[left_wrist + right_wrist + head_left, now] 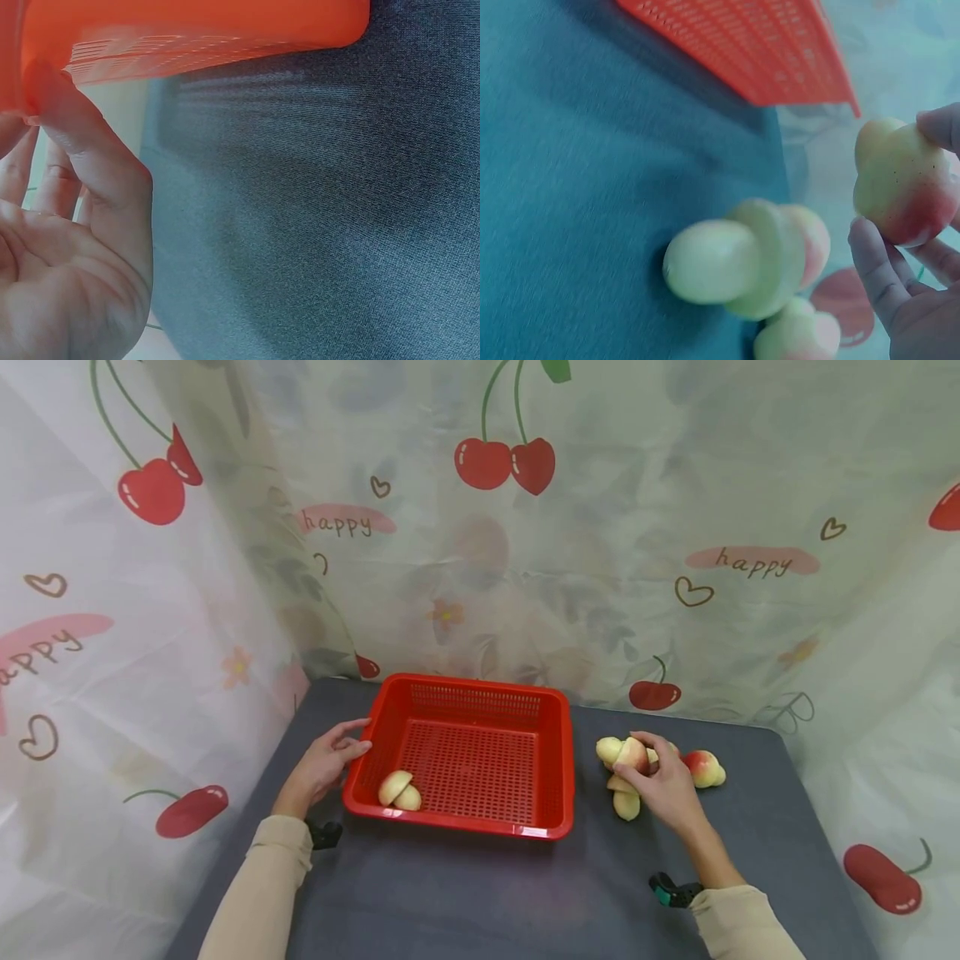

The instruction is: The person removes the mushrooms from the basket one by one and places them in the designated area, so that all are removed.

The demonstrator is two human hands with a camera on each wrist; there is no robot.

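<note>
My left hand (327, 764) holds the left rim of a red plastic basket (558, 752), thumb and fingers pinching the rim in the left wrist view. One pale mushroom (395, 787) with a rounded cap and thick stem lies in the basket's near left corner. Right of the basket, my right hand (663, 785) grips a yellow mushroom (907, 187) with a red-blushed cap between thumb and fingers, lifted off the table. Below that hand lies a pale-stemmed mushroom (626, 804). A red-capped mushroom (703, 768) lies just to its right, and another behind the fingers is partly hidden.
The dark grey table (450, 893) carries the basket near its back edge. A printed curtain (600, 527) with cherries and hearts hangs behind and on both sides, close to the table's edges.
</note>
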